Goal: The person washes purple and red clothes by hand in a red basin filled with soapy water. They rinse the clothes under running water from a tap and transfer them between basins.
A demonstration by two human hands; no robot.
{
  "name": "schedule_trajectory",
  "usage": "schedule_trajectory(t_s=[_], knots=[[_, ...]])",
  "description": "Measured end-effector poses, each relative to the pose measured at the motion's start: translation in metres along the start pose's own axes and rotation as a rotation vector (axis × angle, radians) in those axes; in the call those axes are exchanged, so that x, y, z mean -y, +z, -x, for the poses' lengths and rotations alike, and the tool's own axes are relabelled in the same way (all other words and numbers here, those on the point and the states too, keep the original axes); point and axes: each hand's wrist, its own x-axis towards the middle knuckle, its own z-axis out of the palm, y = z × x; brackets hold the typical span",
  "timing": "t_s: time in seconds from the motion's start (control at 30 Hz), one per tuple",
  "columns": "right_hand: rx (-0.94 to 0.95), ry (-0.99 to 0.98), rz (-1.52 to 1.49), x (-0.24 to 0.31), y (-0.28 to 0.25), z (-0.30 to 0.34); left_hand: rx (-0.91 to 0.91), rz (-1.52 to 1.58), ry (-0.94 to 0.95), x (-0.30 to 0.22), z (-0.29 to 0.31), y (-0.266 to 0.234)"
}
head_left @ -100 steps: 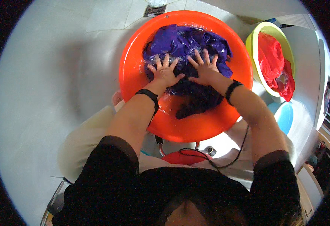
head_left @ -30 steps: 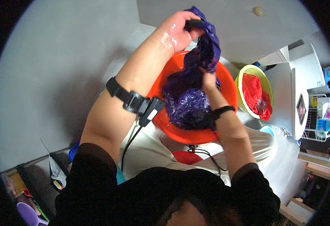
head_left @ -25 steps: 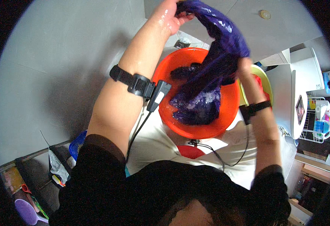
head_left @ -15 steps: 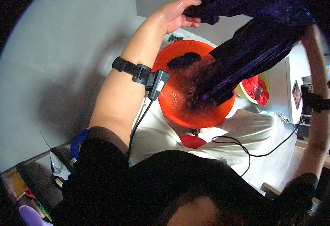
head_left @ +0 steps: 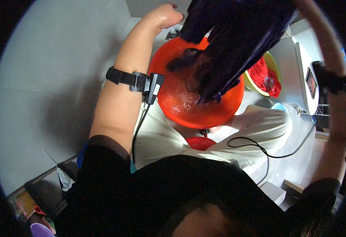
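A wet dark purple garment (head_left: 236, 47) hangs in long folds from the top edge, its lower end reaching into an orange-red basin (head_left: 173, 112) with reddish water. My right forearm (head_left: 331, 51) is raised at the right with a black strap on it. The upper part of the garment is bunched where that arm ends; the fingers are beyond the top edge. My left hand (head_left: 165, 16), wet, is raised close beside the garment's left edge. Its fingers bend away and mostly do not show. A smaller dark cloth piece (head_left: 181, 59) lies in the water at the basin's far left.
A yellow-green basin (head_left: 273, 63) with red cloth (head_left: 262, 79) stands right of the orange-red one. Beside it is a white appliance (head_left: 305, 79). A black cable (head_left: 256, 144) crosses my lap. Below the large basin is a red container (head_left: 200, 143). A grey wall (head_left: 58, 59) rises at the left.
The garment has risen up and to the left, with less of it lying in the basin. Both arms have shifted up and leftward. My left hand's spread fingers have bent away from view.
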Motion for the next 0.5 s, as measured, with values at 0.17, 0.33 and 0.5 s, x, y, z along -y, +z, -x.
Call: schedule_trajectory(t_s=[0.17, 0.33, 0.5], knots=[[0.386, 0.130, 0.475, -0.047, 0.142, 0.038, 0.043, -0.056, 0.408, 0.017, -0.001, 0.013], [0.323, 0.145, -0.022, -0.041, 0.189, 0.071, 0.027, -0.258, 0.246, 0.004, 0.011, 0.030], [0.318, 0.003, -0.585, -0.098, 0.203, 0.119, -0.091, -0.007, 0.163, 0.006, 0.009, 0.010]])
